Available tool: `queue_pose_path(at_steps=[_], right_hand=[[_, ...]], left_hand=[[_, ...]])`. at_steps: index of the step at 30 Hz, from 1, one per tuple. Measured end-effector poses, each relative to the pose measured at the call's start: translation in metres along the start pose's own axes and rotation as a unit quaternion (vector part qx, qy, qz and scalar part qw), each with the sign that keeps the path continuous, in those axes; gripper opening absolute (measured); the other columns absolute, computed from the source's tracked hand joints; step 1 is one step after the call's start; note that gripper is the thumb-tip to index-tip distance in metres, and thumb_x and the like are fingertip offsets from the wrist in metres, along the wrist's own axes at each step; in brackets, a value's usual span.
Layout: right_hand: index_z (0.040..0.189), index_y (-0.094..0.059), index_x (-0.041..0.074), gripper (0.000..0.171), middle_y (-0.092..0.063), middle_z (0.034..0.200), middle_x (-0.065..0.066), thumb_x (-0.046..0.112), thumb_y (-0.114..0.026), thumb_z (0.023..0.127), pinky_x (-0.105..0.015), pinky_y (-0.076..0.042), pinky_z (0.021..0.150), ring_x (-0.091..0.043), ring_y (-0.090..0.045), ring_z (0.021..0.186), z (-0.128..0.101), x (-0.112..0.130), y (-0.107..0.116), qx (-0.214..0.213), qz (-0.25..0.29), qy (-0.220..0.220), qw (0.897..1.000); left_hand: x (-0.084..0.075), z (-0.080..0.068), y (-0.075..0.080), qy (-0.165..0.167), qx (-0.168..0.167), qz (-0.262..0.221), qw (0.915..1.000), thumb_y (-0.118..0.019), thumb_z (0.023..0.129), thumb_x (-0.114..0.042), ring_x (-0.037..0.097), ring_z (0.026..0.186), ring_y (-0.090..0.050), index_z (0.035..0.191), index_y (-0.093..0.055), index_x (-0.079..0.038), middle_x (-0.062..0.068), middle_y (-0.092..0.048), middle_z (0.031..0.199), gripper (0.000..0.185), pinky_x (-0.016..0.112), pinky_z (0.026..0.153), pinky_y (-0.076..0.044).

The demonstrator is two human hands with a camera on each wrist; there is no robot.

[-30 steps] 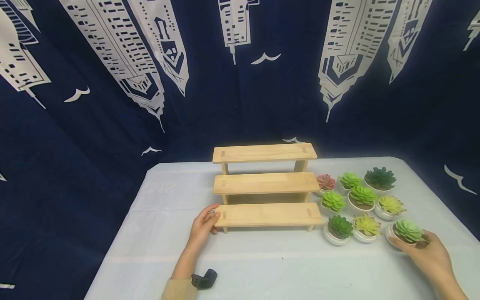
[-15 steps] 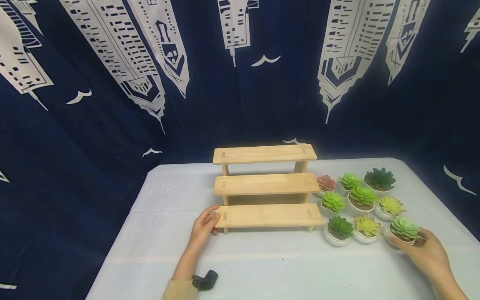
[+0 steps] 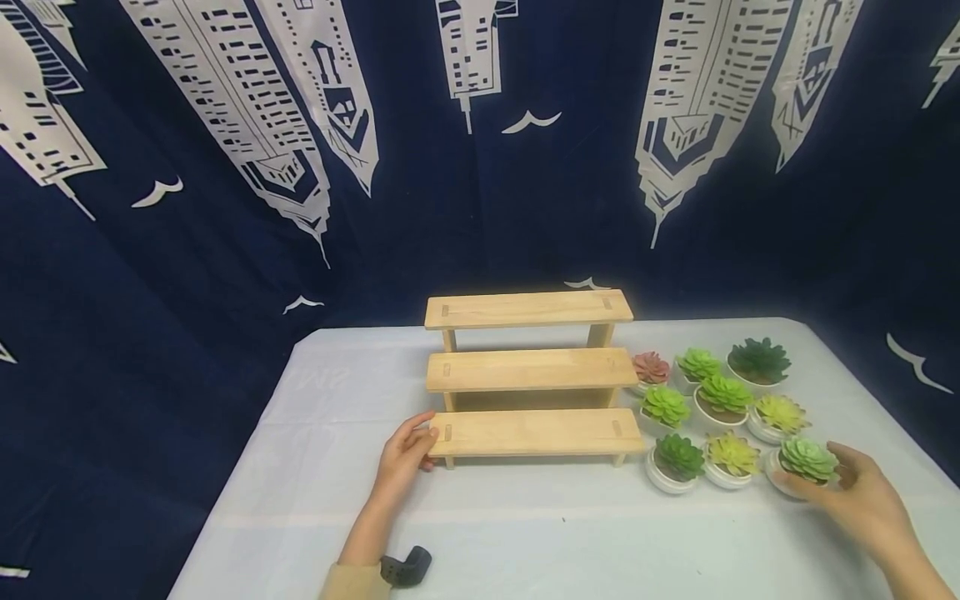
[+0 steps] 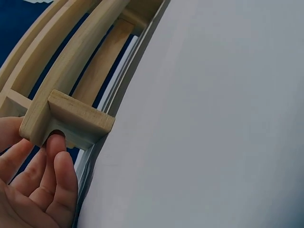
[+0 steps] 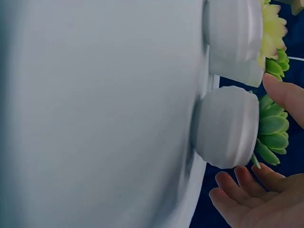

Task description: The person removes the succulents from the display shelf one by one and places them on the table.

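A three-tier wooden display stand [image 3: 536, 432] stands on the white-covered table. At its lowest step's left end, my left hand [image 3: 405, 454] grips the board. In the left wrist view, curled fingers [image 4: 61, 173] reach under that board beside its leg. My right hand [image 3: 862, 496] is around a pale green succulent in a white pot [image 3: 807, 463], the front right one of a cluster. The right wrist view shows this white pot [image 5: 228, 127] resting on the table, thumb [image 5: 287, 97] standing off on one side and loosely bent fingers [image 5: 228, 190] close to the other.
Several more potted succulents crowd right of the stand: a pink one [image 3: 650, 368], a dark green one [image 3: 759, 362], a yellow one [image 3: 733, 455] and a deep green one [image 3: 678, 458] among them. A navy curtain [image 3: 480, 217] with white buildings hangs behind the table.
The pale green succulent has shifted slightly left toward the cluster. My right hand has since loosened, its fingers spreading from the pot. My left hand stays on the stand.
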State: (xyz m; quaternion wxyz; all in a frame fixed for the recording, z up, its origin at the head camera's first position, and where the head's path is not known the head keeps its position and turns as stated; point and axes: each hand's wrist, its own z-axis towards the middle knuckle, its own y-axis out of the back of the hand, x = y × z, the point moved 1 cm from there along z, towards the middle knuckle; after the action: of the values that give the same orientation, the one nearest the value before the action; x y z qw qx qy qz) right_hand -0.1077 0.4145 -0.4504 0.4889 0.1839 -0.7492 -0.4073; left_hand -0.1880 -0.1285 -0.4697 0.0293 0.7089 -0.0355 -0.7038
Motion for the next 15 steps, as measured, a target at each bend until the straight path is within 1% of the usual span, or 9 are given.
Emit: queue_pose_path(at_steps=[3, 6, 9, 12, 15], right_hand=[[0.14, -0.004, -0.017, 0.108, -0.015, 0.135, -0.046, 0.055, -0.061, 0.084, -0.07, -0.031, 0.086, -0.063, -0.024, 0.116, 0.0, 0.003, 0.006, -0.004, -0.005, 0.029, 1.0], [0.139, -0.005, -0.019, 0.103, -0.016, 0.134, -0.047, 0.051, -0.061, 0.087, -0.072, -0.029, 0.086, -0.064, -0.022, 0.117, 0.0, 0.008, 0.013, -0.013, -0.009, 0.058, 0.998], [0.139, -0.004, -0.019, 0.098, -0.018, 0.132, -0.048, 0.046, -0.059, 0.09, -0.072, -0.028, 0.086, -0.065, -0.021, 0.117, -0.001, 0.017, 0.018, -0.026, -0.005, 0.081, 0.996], [0.138, -0.004, -0.02, 0.093, -0.019, 0.132, -0.049, 0.042, -0.056, 0.092, -0.073, -0.027, 0.087, -0.066, -0.021, 0.117, -0.003, 0.027, 0.023, -0.044, 0.001, 0.101, 0.994], [0.138, -0.005, -0.02, 0.089, -0.019, 0.131, -0.049, 0.039, -0.054, 0.094, -0.072, -0.025, 0.088, -0.066, -0.022, 0.116, -0.005, 0.039, 0.026, -0.063, 0.007, 0.126, 0.99]], left_hand=[[0.008, 0.005, 0.004, 0.003, -0.007, 0.015, 0.9999, -0.058, 0.093, -0.011, 0.014, 0.066, -0.056, 0.131, -0.049, 0.002, 0.018, -0.065, 0.104, 0.041, 0.026, 0.058, -0.05], [0.008, 0.006, 0.01, 0.001, -0.013, 0.04, 0.9991, -0.058, 0.093, -0.013, 0.014, 0.067, -0.056, 0.131, -0.048, 0.001, 0.015, -0.065, 0.104, 0.042, 0.026, 0.059, -0.051], [0.003, 0.006, 0.016, -0.002, -0.021, 0.074, 0.9971, -0.059, 0.093, -0.018, 0.017, 0.071, -0.059, 0.131, -0.048, -0.001, 0.013, -0.064, 0.107, 0.043, 0.028, 0.062, -0.052], [-0.003, 0.007, 0.023, -0.009, -0.029, 0.12, 0.9922, -0.059, 0.094, -0.024, 0.021, 0.078, -0.062, 0.132, -0.048, -0.002, 0.012, -0.063, 0.111, 0.046, 0.03, 0.065, -0.052], [-0.01, 0.009, 0.031, -0.022, -0.041, 0.179, 0.9829, -0.058, 0.094, -0.03, 0.023, 0.09, -0.062, 0.133, -0.049, -0.005, 0.01, -0.062, 0.115, 0.047, 0.032, 0.069, -0.052]])
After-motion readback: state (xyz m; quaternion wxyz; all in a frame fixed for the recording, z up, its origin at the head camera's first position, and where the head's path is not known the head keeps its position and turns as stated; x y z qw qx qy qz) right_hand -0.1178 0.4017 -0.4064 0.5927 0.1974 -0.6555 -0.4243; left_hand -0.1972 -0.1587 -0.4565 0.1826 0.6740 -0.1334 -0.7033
